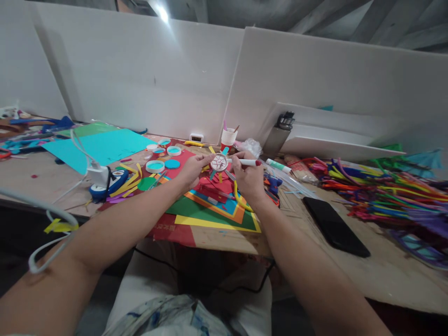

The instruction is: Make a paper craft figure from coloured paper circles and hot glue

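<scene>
the left hand pinches a round white disc above the coloured paper sheets mid-tabletop. the right hand grips a white marker, lying level, tip pointing left onto the disc, red end rightward.

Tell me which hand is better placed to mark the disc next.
Right, probably: the right hand holds the marker with its tip at the disc, while the left hand grips the disc's edge.
</scene>
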### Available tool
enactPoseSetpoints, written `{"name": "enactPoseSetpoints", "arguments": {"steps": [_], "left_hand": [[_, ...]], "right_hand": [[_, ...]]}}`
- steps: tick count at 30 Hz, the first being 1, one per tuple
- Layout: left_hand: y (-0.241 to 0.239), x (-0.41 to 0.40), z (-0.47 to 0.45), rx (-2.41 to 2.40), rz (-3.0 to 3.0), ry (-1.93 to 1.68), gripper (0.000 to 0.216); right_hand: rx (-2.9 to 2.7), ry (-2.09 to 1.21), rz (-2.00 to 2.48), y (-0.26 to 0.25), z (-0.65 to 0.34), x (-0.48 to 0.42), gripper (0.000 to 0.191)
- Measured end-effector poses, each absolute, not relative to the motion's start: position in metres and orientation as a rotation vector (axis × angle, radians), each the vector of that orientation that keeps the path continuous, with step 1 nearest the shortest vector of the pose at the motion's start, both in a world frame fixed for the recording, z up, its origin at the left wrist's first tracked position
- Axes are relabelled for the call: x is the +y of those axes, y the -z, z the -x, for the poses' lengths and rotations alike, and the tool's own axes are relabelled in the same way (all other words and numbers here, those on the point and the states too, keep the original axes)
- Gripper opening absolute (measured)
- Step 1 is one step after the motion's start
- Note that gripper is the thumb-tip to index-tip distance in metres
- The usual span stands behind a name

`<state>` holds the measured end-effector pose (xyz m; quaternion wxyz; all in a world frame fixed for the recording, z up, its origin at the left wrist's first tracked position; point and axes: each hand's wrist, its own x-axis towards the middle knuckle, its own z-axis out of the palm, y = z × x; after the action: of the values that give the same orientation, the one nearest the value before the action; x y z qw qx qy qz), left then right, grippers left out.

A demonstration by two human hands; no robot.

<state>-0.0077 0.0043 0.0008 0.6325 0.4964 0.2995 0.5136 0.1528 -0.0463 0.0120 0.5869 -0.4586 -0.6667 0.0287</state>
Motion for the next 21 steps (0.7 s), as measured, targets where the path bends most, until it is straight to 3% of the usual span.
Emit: {"name": "enactPoseSetpoints", "arguments": {"steps": [9, 21], "left_hand": [[-0.0014, 0.0085, 0.0106, 0.714, -0.959, -1.165, 0.019], [-0.0040, 0.0068, 0.0098, 0.747, -0.997, -1.165, 0.018]], "right_hand": [[-1.460, -0.212, 0.922, -0.0151, -0.1502, -0.0492, 0.019], [-1.508, -0.242, 0.931, -0.0143, -0.1484, -0.0483, 0.011]]}}
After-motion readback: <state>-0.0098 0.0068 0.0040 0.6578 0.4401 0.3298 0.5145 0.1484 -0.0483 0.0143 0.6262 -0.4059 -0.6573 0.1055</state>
